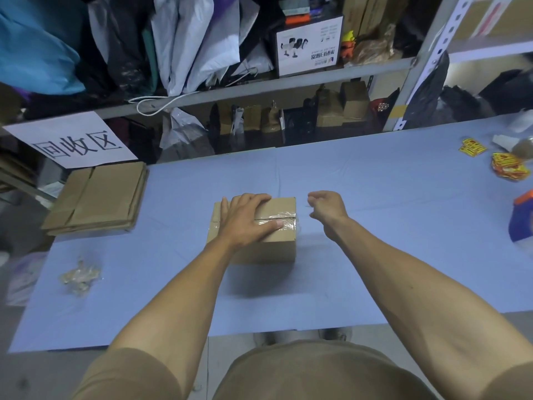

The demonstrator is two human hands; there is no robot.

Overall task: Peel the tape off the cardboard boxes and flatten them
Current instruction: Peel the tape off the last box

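- Left hand point(245, 219) flat on box point(265, 243) mid-table, fingers spread; right hand point(326, 207) curled beside it, grip contents unclear.
- Clear tape point(284, 225) on top seam: unpeeled, I'd say.
- Tape wad point(80, 277) near left.
- Flattened stack point(98, 197) far left: done.

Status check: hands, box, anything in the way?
Left hand flat on the taped box, pressing it down. Right hand off its right edge, fingers curled; tape grip unclear. Clear tape still across the seam. Nothing blocking.

A stockroom or packing area: crowded metal shelving point(288, 79), flattened cardboard point(98, 197), blue-covered worktable point(375, 203).
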